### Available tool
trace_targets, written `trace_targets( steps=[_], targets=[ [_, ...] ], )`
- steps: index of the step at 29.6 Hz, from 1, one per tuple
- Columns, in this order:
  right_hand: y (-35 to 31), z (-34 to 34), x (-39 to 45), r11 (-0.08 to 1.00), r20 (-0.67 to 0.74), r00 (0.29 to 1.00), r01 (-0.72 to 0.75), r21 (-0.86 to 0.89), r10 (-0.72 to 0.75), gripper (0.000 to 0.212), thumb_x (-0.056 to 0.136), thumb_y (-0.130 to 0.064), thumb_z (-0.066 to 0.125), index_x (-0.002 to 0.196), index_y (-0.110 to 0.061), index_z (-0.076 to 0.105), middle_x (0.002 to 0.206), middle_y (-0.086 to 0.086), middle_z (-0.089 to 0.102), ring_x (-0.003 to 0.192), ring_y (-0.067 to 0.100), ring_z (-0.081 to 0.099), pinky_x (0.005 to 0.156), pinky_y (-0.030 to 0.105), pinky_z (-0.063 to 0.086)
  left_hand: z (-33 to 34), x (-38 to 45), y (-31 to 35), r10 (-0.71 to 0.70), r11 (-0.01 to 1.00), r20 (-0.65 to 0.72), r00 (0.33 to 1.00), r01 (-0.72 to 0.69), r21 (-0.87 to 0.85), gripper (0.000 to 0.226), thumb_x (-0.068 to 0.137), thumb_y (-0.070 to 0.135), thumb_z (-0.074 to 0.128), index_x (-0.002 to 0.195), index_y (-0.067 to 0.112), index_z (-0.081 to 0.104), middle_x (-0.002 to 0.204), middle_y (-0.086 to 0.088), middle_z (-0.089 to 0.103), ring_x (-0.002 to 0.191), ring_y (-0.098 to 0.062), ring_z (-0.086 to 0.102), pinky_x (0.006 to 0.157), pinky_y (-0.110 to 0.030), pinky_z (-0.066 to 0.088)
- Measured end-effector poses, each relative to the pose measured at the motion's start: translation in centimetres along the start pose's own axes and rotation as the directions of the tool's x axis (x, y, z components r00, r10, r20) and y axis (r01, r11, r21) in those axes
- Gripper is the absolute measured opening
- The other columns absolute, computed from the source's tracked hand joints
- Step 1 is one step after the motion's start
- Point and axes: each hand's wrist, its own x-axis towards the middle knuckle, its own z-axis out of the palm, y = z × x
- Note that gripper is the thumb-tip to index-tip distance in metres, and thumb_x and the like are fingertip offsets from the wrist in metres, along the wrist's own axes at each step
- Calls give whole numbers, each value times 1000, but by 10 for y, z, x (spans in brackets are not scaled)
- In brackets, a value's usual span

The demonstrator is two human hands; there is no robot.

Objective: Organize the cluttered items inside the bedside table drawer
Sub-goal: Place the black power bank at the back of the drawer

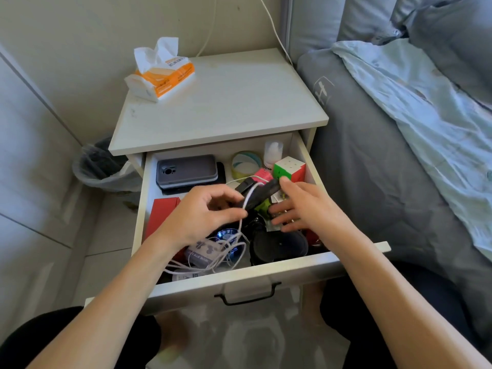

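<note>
The white bedside drawer (239,278) stands pulled out and full of clutter. My left hand (202,211) grips a black clip-like object (255,193) with a white cable (226,251) looped round it; the cable trails down into a tangle at the drawer's front left. My right hand (300,209) hovers over the drawer's right half with fingers spread, its thumb touching the black object's far end. A puzzle cube (290,169), a tape roll (246,163) and a small white bottle (273,153) sit at the back right. Phones (186,170) lie stacked at the back left.
A red box (159,217) lies along the drawer's left side and a black round case (279,247) at the front right. A tissue pack (162,73) rests on the table top (239,102). A lined bin (101,166) stands left; the bed (399,155) is right.
</note>
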Motion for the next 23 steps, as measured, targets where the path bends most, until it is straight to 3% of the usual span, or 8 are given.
trace_targets(
  steps=[4,6,8,10,13,17,20,23],
  targets=[
    [-9,6,-4,998,-57,997,-57,-5,57,25,93,-22,60,115,-11,61,75,8,74,63,22,73,49,29,57,6,-7,2,2,989,120,993,-20,147,14,83,35,77,97,36,77,96,11,74,90,-12,69,79,-24,54],
    [-4,4,-6,936,-242,950,108,-335,-197,31,89,-18,58,119,-18,61,77,-1,69,59,16,69,51,34,58,10,-8,-1,6,982,33,999,-13,191,11,87,34,74,98,35,74,93,16,72,90,-4,67,75,-17,51],
    [-3,3,-9,727,-296,768,299,-618,-568,31,88,-22,55,118,-24,62,74,-12,62,60,11,60,55,32,54,13,-7,-2,75,962,-95,993,-47,268,22,88,41,71,108,32,69,100,19,67,98,2,62,79,-9,46],
    [-4,4,-9,628,-253,653,436,-645,-714,28,89,-23,54,116,-26,63,70,-18,54,60,4,54,58,21,46,23,-5,1,167,925,-62,984,-135,354,45,88,52,66,128,32,59,127,17,57,119,7,50,95,-5,38],
    [-5,8,-7,665,-310,610,524,-532,-729,25,90,-17,57,112,-27,66,65,-21,56,60,0,56,57,7,39,40,2,5,233,866,53,971,-231,443,56,90,57,60,139,32,51,153,11,39,141,-2,33,111,-18,30],
    [-12,-8,-6,761,-571,523,555,-335,-633,24,89,-9,59,106,-24,66,69,-20,59,53,3,52,52,7,39,37,16,0,164,861,23,986,-154,485,38,95,39,63,130,23,62,134,6,59,127,-11,51,103,-20,40],
    [-13,-10,-5,818,-628,565,530,-221,-536,22,91,-12,59,105,-27,63,71,-19,60,61,-2,55,59,4,41,28,16,-6,114,901,-48,992,-83,426,36,95,24,65,130,26,64,128,9,65,121,-6,56,97,-9,36],
    [-13,-8,-4,855,-676,590,504,-119,-442,20,93,-14,56,101,-32,61,71,-16,61,60,-1,56,57,9,44,29,10,-3,74,940,-66,995,-48,337,39,92,14,67,126,32,62,118,20,64,111,4,58,100,-23,46]
  ],
)
